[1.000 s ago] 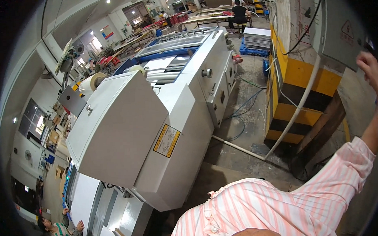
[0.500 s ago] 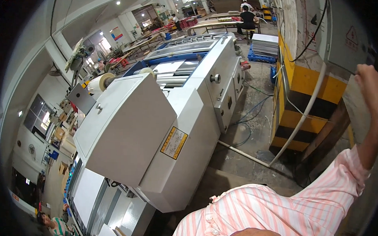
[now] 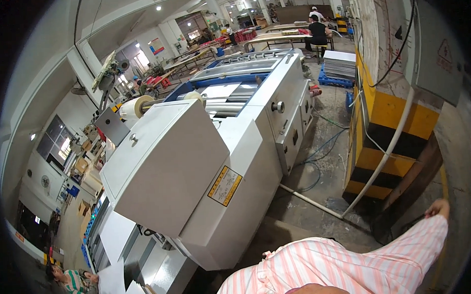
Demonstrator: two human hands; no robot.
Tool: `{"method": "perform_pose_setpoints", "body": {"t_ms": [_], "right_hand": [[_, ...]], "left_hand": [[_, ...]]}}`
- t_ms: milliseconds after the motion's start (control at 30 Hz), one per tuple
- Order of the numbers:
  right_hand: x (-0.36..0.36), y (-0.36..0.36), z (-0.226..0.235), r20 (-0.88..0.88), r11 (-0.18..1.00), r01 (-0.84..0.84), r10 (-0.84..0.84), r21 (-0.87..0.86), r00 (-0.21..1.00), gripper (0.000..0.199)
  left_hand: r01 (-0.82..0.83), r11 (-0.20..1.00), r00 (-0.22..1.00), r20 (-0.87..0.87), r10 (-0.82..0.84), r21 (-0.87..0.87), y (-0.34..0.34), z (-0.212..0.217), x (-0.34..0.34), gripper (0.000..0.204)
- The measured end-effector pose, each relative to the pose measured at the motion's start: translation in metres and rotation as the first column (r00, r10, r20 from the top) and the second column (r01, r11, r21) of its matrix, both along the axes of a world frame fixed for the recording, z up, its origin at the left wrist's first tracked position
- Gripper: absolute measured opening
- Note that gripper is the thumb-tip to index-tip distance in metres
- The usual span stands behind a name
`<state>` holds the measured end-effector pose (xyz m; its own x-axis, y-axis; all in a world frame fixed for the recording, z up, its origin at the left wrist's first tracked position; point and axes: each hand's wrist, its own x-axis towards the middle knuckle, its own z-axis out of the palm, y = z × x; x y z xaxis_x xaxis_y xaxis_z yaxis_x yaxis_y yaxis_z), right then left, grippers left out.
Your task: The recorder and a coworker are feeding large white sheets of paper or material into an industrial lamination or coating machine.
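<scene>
While the pink-striped sleeve (image 3: 353, 262) fills the lower edge of the view, the right hand (image 3: 438, 208) shows only as knuckles past the cuff, so I cannot tell whether its fingers are apart or together; it holds nothing that can be seen. It hangs near a leaning brown board (image 3: 418, 177) and the foot of the yellow-and-black striped pillar (image 3: 386, 142). The left hand is out of view. A white pipe (image 3: 310, 200) runs across the concrete floor (image 3: 320, 196) just beyond. To the left stands the large white machine (image 3: 194, 164) with a yellow warning label (image 3: 224, 185). Further off lie a stack of sheets on a blue pallet (image 3: 339, 65) and a seated person at a table (image 3: 317, 32).
</scene>
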<state>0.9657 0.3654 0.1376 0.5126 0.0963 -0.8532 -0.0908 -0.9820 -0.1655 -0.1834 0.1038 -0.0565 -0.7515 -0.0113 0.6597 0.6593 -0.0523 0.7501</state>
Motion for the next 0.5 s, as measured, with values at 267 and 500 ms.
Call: {"method": "perform_pose_setpoints", "body": {"t_ms": [267,500], "right_hand": [[0.023,-0.022,-0.047,0.170,0.969,-0.090,0.051,0.229,0.984,0.010],[-0.068,0.087,0.160,0.718,0.589,-0.543,-0.093,0.598,0.690,0.017]], "left_hand": [[0.032,0.998,0.999,-0.043,-0.029,0.054,0.057,-0.020,0.016,0.039],[0.025,0.996,0.998,-0.064,-0.019,0.091,0.088,-0.043,0.030,0.039]]}}
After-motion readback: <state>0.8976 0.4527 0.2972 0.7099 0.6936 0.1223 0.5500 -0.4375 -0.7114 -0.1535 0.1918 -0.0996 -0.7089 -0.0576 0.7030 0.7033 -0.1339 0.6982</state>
